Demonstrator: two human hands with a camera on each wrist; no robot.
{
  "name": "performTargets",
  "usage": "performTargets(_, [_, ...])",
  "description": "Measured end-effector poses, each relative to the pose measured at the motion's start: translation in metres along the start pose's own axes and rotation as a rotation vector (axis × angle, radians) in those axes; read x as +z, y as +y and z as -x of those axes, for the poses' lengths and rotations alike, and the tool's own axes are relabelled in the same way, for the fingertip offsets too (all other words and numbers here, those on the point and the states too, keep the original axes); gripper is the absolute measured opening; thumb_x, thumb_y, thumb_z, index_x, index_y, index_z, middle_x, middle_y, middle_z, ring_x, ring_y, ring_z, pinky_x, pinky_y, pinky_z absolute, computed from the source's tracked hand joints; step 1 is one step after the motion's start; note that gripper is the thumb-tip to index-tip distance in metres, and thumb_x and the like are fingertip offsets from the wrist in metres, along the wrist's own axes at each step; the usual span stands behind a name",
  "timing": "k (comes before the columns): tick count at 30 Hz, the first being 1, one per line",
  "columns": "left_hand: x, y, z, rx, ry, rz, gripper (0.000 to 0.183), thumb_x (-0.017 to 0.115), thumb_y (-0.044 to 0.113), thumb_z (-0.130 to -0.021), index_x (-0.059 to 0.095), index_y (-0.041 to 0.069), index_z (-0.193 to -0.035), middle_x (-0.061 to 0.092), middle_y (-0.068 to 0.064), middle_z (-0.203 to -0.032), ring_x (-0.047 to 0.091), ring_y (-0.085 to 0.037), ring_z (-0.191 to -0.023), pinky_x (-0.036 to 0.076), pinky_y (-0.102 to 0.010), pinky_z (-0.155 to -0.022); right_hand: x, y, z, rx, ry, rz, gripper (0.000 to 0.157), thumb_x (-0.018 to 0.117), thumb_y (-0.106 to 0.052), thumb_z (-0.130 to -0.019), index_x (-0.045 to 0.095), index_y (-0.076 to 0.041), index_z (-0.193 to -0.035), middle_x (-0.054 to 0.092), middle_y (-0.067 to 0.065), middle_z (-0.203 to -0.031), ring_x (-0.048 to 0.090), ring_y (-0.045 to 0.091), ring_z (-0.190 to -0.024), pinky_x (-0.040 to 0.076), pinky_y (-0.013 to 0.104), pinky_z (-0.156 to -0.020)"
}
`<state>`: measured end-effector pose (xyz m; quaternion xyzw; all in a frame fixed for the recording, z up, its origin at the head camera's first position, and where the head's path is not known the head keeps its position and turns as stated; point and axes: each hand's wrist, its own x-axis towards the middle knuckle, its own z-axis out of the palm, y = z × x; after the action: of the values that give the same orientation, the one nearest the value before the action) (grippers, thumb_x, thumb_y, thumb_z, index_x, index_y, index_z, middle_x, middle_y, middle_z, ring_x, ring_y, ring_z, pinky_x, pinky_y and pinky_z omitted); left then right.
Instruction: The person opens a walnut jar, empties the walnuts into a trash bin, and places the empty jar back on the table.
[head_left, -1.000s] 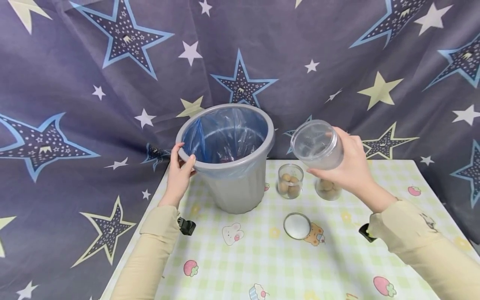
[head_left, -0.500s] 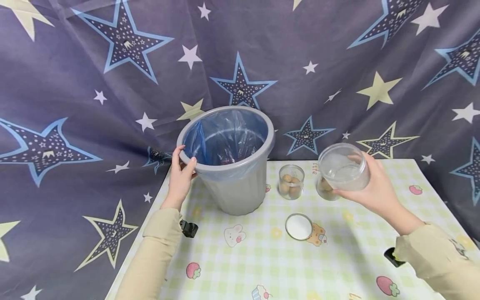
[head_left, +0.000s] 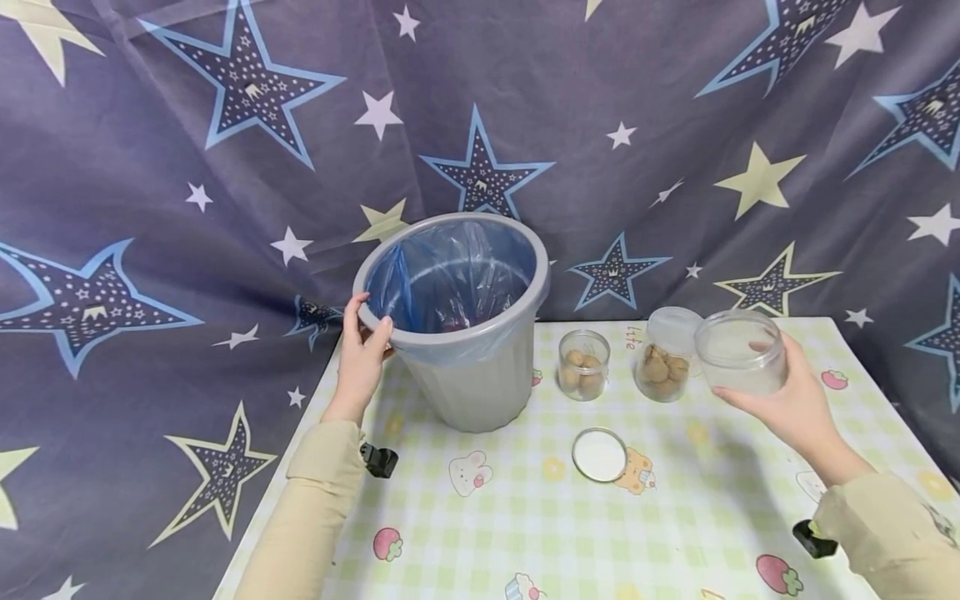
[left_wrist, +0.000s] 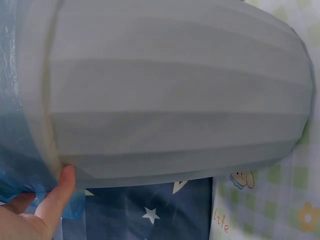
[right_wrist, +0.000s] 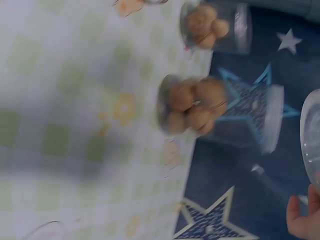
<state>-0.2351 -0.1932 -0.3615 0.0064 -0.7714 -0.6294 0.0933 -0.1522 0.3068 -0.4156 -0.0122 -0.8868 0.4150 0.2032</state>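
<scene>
Starry backdrop (head_left: 570, 75) behind checked tabletop (head_left: 660, 542)

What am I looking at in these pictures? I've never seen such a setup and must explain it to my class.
There is no machine doing the work, just a person's two bare hands. The wide picture comes from a camera on the head; the other two come from cameras on the wrists, so things look sideways there. The left hand grips the rim of a grey bin lined with a blue bag. The right hand holds a clear jar that looks empty. On the checked cloth stand two more jars containing round brown pieces, and a round white disc, perhaps a lid.
</scene>
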Motion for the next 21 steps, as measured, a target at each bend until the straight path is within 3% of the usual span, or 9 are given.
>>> performTargets(4, [0.0, 0.0, -0.001, 0.006, 0.001, -0.004, 0.055, 0.047, 0.031, -0.098, 0.022, 0.028, -0.147, 0.043, -0.016, -0.124, 0.047, -0.017, -0.103, 0.044, -0.045, -0.093, -0.001, 0.019, 0.002, 0.044, -0.033, 0.028, 0.098, 0.083, -0.02, -0.069, 0.025, -0.002, -0.147, 0.043, 0.03, -0.131, 0.042, 0.045, -0.111, 0.038, 0.043, -0.085])
performTargets(7, [-0.001, -0.001, 0.0, 0.006, 0.005, -0.007, 0.055, 0.047, 0.031, -0.098, 0.022, 0.027, -0.147, 0.044, -0.013, -0.12, 0.047, -0.016, -0.101, 0.044, -0.044, -0.092, 0.002, 0.031, 0.003, 0.03, -0.043, 0.044, 0.096, 0.083, -0.018, -0.068, 0.027, 0.004, -0.144, 0.043, 0.035, -0.127, 0.041, 0.05, -0.11, 0.035, 0.059, -0.081])
performTargets(12, [-0.002, -0.002, 0.001, 0.016, 0.012, -0.009, 0.056, 0.048, 0.033, -0.097, 0.022, 0.028, -0.146, 0.044, -0.01, -0.114, 0.048, -0.016, -0.098, 0.044, -0.042, -0.09, 0.008, 0.046, 0.003, 0.026, -0.021, 0.051, 0.092, 0.083, -0.014, -0.066, 0.033, 0.008, -0.14, 0.044, 0.036, -0.123, 0.036, 0.049, -0.109, 0.033, 0.063, -0.082])
performTargets(21, [-0.001, -0.002, 0.0, 0.008, 0.01, 0.001, 0.056, 0.048, 0.031, -0.098, 0.022, 0.028, -0.147, 0.045, -0.014, -0.121, 0.048, -0.016, -0.103, 0.044, -0.043, -0.092, 0.016, 0.079, 0.007, 0.202, -0.035, 0.051, 0.093, 0.08, -0.015, -0.069, 0.026, 0.015, -0.14, 0.039, 0.041, -0.127, 0.038, 0.054, -0.113, 0.032, 0.066, -0.091])
